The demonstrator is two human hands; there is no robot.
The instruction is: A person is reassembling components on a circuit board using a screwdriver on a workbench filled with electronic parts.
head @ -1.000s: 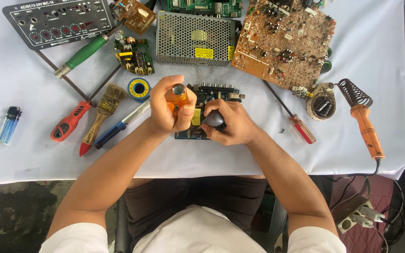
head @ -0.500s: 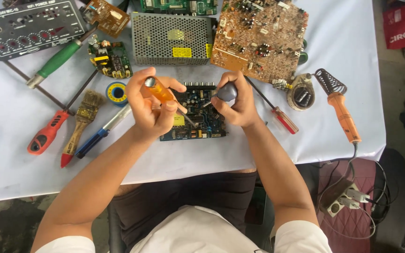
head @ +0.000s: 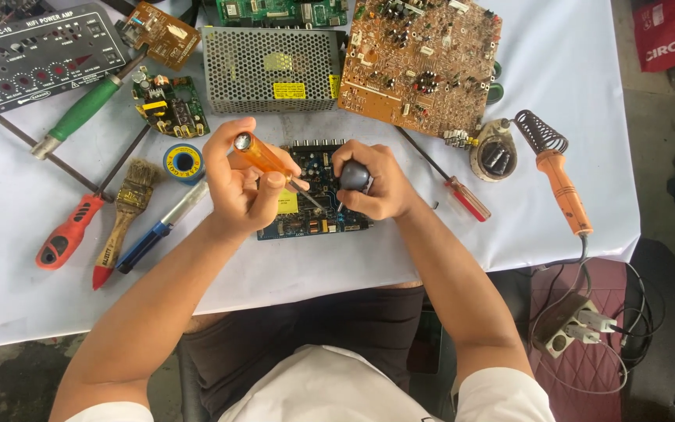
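Note:
A dark blue circuit board (head: 314, 211) with a yellow label lies on the white table cloth in front of me. My left hand (head: 245, 184) grips an orange-handled screwdriver (head: 263, 156), tilted, its tip down on the board. My right hand (head: 373, 184) is closed around a dark round-handled tool (head: 353, 177) standing on the board's right part. Both hands hover over the board and hide much of it.
Around the board lie a metal mesh box (head: 271, 70), a large brown circuit board (head: 423, 59), a small green board (head: 169, 105), a black panel (head: 37, 59), a solder roll (head: 183, 162), a brush (head: 123, 211), several screwdrivers (head: 458, 187) and an orange soldering iron (head: 560, 184). The table edge is near me.
The view has shifted slightly. My left hand has tilted the orange screwdriver further so its handle end points up-left; my right hand stays on the dark tool over the board.

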